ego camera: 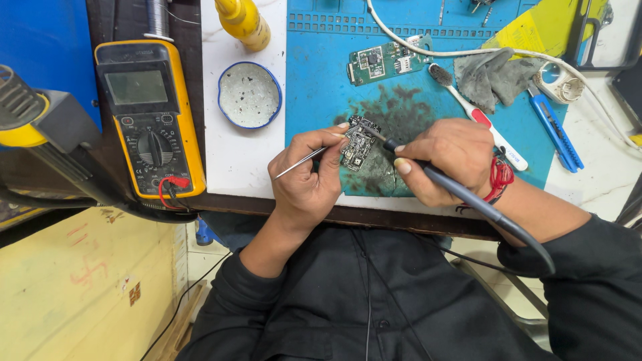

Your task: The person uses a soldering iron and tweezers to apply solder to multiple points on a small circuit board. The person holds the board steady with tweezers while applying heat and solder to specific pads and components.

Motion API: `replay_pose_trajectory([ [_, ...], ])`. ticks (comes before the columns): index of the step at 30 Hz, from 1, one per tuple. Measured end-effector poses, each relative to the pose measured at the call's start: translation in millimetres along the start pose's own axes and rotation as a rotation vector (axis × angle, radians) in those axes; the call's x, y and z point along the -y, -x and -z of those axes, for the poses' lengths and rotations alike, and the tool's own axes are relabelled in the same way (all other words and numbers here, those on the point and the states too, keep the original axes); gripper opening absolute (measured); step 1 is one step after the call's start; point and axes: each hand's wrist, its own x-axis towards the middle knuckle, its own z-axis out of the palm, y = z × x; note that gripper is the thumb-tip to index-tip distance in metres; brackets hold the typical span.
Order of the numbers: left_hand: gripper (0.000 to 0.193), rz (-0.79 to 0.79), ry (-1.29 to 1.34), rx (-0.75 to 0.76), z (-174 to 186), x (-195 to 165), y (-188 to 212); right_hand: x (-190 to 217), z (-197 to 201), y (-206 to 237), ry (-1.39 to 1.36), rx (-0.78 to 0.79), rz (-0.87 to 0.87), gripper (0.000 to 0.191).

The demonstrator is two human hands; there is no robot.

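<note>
On the blue rubber work mat (314, 73), stained dark near its front edge, both forearms came up from the black-sleeved body and met over a small dark circuit board (358, 144). The right hand (445, 160), wrist bent inward, pinched a black soldering iron (461, 194) like a pen, tip on the board. The left hand (309, 174) curled closed around thin metal tweezers (304, 159), fingertips steadying the board's edge.
</note>
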Motion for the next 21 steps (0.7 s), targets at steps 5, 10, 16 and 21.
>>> replay_pose_trajectory([
  [5,0.011,0.000,-0.002,-0.004,-1.8,-0.8,0.1,0.1,1.1,1.2,-0.002,0.002,-0.015,0.012],
  [10,0.010,0.015,0.013,0.004,-1.0,-0.9,0.3,0.2,1.2,1.2,0.006,-0.005,-0.009,0.011],
  [16,0.010,0.009,0.012,0.004,-1.6,-1.4,-0.2,1.2,2.0,0.9,0.006,-0.004,-0.008,0.011],
  [21,0.010,0.011,0.007,0.005,-1.2,-1.3,0.1,1.4,1.6,0.7,-0.012,0.000,-0.013,0.011],
])
